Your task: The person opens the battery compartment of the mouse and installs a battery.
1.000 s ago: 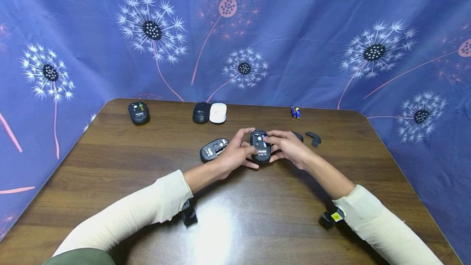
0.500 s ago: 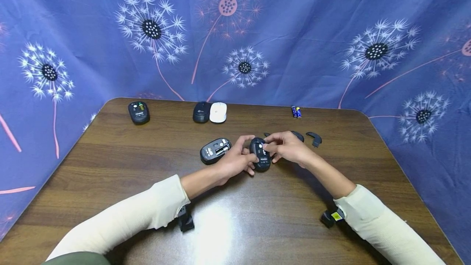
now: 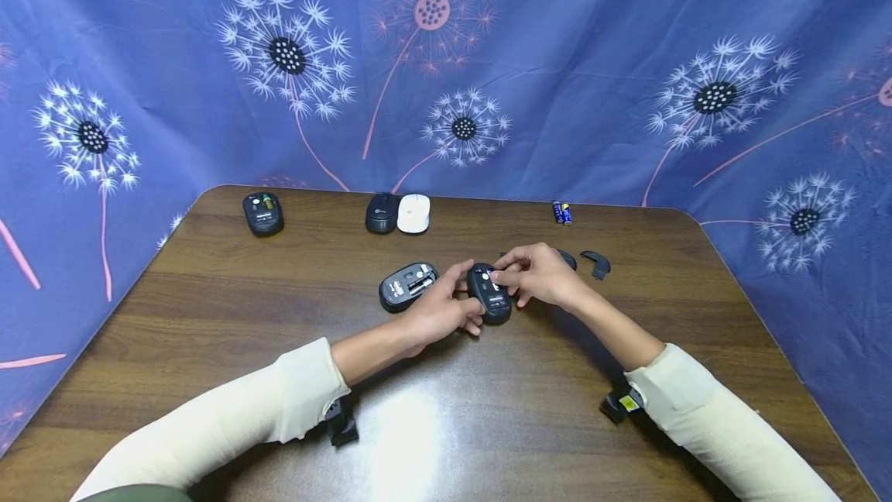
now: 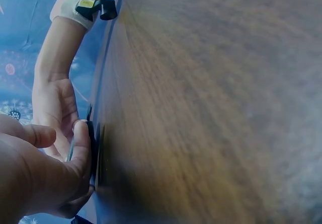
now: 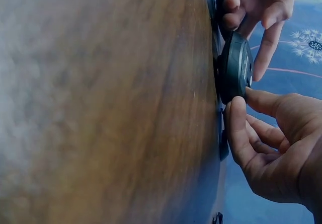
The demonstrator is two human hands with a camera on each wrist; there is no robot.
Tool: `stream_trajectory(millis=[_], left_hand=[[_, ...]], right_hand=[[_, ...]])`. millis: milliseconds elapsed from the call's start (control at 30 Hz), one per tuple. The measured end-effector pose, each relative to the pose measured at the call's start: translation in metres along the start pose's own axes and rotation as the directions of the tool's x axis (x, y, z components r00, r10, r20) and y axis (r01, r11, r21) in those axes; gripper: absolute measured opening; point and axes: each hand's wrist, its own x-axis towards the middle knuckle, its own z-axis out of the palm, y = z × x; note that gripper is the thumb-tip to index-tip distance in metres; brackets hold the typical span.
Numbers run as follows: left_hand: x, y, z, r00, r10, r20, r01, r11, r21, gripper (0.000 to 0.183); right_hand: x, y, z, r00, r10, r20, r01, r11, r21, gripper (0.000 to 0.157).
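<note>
A black computer mouse is held underside up over the table, its battery slot partly covered by fingers. My left hand grips its left side, thumb on the underside. My right hand pinches the upper right edge, with a fingertip at the battery slot. In the right wrist view the mouse shows edge-on, close to the tabletop, between both hands. In the left wrist view my left hand hides most of it. Just left of the hands lies a second upturned mouse with its battery slot uncovered.
Behind my right hand lie a dark curved cover and another dark piece, partly hidden. Two blue batteries lie farther back. A black mouse touches a white mouse; an upturned mouse sits at the far left.
Both hands have brought the mouse a little nearer and slightly left, tilting its top leftward. The right fingers have stayed at the battery slot.
</note>
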Motion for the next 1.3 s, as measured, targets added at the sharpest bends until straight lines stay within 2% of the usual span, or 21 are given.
stream_trajectory(millis=[267,433,567,767,1000,1067,1167,1300], left_hand=[[-0.013,-0.001,0.001,1.0,-0.004,-0.009,0.004,0.999,0.047,0.086],[-0.023,-0.002,-0.004,1.0,0.012,0.022,-0.012,1.0,0.0,0.087],[-0.033,-0.002,-0.014,0.998,0.013,0.053,-0.013,1.0,0.011,0.083],[-0.04,0.005,-0.029,0.996,0.043,0.082,-0.046,0.998,0.035,0.075],[-0.042,0.013,-0.049,0.983,0.168,0.073,-0.174,0.981,0.081,0.06],[-0.042,0.015,-0.055,0.978,0.198,0.062,-0.203,0.976,0.084,0.056],[-0.041,0.021,-0.064,0.977,0.209,0.04,-0.212,0.974,0.081,0.053],[-0.036,0.031,-0.078,0.974,0.227,-0.011,-0.223,0.963,0.153,0.047]], right_hand=[[0.001,-0.001,-0.004,1.0,-0.002,-0.017,0.002,1.0,-0.013,0.035],[0.002,-0.003,-0.007,0.999,-0.015,-0.037,0.014,0.999,-0.044,0.033],[0.003,-0.004,-0.01,0.998,-0.037,-0.042,0.033,0.995,-0.091,0.03],[0.006,-0.009,-0.013,0.989,-0.125,-0.075,0.112,0.981,-0.157,0.027],[0.015,-0.018,-0.01,0.965,-0.23,-0.122,0.197,0.952,-0.236,0.031],[0.019,-0.021,-0.007,0.961,-0.252,-0.112,0.218,0.943,-0.251,0.034],[0.023,-0.026,-0.003,0.959,-0.271,-0.083,0.24,0.933,-0.269,0.038],[0.028,-0.029,0.003,0.956,-0.293,-0.017,0.274,0.912,-0.305,0.043]])
